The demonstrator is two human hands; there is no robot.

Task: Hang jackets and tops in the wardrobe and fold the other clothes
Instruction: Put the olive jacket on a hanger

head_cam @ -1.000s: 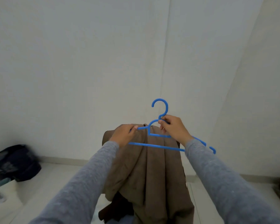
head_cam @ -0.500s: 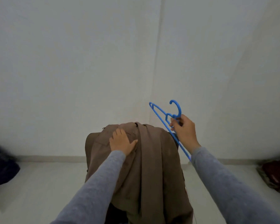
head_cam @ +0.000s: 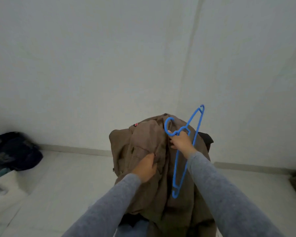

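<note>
The left hand (head_cam: 146,166) bunched the soft, limp brown jacket (head_cam: 143,144), best held by its collar, while the right hand (head_cam: 181,142) gripped the light, stiff blue hanger (head_cam: 186,151).

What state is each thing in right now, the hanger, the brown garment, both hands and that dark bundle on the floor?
blue hanger: held near the hook, tilted on end, not yet inside the garment.
brown garment: draped in a heap, unhung.
right hand: grip closed on the hanger.
left hand: grip pinching the garment's fabric.
dark bundle: lying on the floor by the wall, untouched.
</note>
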